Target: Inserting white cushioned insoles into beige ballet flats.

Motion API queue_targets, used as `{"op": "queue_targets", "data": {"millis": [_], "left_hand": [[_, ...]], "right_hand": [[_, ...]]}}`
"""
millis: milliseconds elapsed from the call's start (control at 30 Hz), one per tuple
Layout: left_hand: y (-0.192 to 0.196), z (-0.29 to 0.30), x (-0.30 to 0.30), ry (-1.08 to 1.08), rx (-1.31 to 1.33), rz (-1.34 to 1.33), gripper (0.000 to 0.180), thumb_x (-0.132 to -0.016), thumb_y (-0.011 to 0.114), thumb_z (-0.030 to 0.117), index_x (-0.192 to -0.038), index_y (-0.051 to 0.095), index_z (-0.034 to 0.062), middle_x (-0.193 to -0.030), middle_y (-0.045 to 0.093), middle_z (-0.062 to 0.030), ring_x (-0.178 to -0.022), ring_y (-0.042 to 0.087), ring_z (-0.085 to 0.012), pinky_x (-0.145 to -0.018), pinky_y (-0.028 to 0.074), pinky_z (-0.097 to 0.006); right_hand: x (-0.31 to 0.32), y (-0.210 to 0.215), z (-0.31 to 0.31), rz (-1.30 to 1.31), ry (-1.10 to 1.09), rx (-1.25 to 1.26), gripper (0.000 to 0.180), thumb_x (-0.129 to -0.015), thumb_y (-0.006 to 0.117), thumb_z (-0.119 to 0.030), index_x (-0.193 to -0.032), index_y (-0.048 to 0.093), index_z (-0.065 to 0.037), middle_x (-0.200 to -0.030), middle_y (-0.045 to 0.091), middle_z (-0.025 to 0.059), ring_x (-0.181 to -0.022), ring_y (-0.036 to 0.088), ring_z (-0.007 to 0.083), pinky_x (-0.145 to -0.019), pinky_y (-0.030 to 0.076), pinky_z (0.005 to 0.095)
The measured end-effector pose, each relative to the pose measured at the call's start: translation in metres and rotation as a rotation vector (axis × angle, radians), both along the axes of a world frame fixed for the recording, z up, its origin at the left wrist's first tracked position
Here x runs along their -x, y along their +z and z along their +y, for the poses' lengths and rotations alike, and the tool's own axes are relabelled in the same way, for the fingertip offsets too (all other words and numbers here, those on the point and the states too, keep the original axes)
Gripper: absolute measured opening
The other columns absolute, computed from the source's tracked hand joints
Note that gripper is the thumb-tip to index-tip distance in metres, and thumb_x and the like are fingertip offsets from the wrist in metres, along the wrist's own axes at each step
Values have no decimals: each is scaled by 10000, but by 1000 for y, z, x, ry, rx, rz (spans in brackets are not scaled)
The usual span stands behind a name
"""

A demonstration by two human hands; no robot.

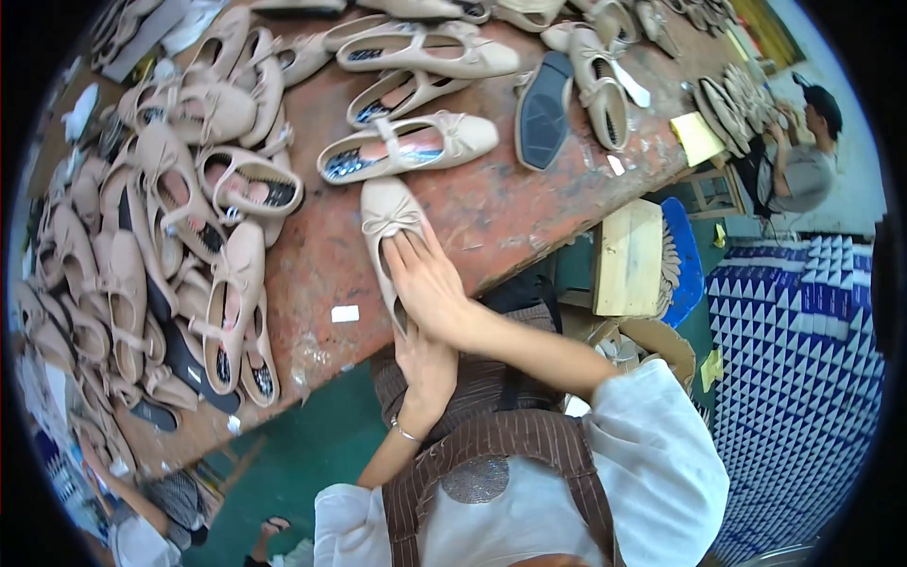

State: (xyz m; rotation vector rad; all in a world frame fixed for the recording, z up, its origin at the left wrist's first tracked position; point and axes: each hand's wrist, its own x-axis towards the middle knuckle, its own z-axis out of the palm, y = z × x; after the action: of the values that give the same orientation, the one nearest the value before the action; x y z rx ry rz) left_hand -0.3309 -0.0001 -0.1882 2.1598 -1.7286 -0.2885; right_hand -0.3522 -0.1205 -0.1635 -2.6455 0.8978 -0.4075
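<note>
A beige bow-toed flat shoe (389, 200) lies at the table's front edge, its toe pointing away from me. My right hand (430, 288) reaches over its opening, with the fingers close together and pushed down inside; the thumb cannot be made out. Under it, my left hand (425, 367) is closed around the heel end, most of its fingers hidden by the shoe and my right hand. Just beyond the toe sits a beige strapped flat (472, 135) with a patterned insole. A shoe with its dark sole (543, 113) turned up lies to its right.
Many beige shoes (170, 189) are heaped on the left of the worn reddish table (321, 255). A yellow paper pad (697, 139) lies at its right edge. Beyond are a blue bin (682, 265), a cardboard box (666, 340), stacked shoeboxes (794, 397) and a seated person (803, 170).
</note>
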Motion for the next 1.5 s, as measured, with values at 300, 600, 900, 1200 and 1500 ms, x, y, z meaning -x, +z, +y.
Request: {"op": "queue_targets", "data": {"millis": [300, 600, 900, 1200, 1500], "left_hand": [[12, -14, 2, -11, 37, -43, 393, -791, 674, 82, -1135, 620, -101, -1167, 602, -266, -1153, 544, -433, -944, 452, -523], [86, 34, -111, 122, 322, 614, 208, -925, 610, 154, -970, 671, -40, -916, 673, -195, -773, 661, -318, -674, 501, -413], [262, 65, -365, 628, 643, -487, 400, -983, 556, 319, -793, 668, -14, -651, 548, -6, -653, 493, -98, -581, 421, -311], [193, -143, -365, 281, 513, -448, 303, -888, 609, 45, -1184, 675, 47, -1220, 662, -156, -1168, 608, -318, -1021, 447, -371], [20, -372, -280, 273, -131, -334, 464, -814, 605, 30, -1238, 492, -122, -1161, 620, -317, -1106, 616, -423, -934, 517, -458]], "right_hand": [[-27, 18, -40, 443, 89, -43, 318, -859, 510, -126, -1117, 605, 35, -1048, 668, 167, -1056, 652, 249, -1166, 114, 638], [163, 62, -200, -279, 160, -882, 477, -799, 584, -100, -1256, 637, 27, -1205, 681, 135, -1155, 620, 259, -1043, 439, 370], [311, -51, -493, -124, -467, 23, 435, -986, 543, -294, -1332, 570, -33, -1293, 614, 155, -1194, 570, 289, -1049, 415, 374], [354, -87, -527, -218, -458, -179, 473, -923, 573, -91, -1388, 525, -17, -1291, 611, 162, -1154, 583, 256, -999, 430, 337], [323, -49, -466, -36, -749, 239, 212, -900, 646, -189, -973, 703, 1, -863, 679, 216, -824, 672, 330, -770, 498, 417]]}}
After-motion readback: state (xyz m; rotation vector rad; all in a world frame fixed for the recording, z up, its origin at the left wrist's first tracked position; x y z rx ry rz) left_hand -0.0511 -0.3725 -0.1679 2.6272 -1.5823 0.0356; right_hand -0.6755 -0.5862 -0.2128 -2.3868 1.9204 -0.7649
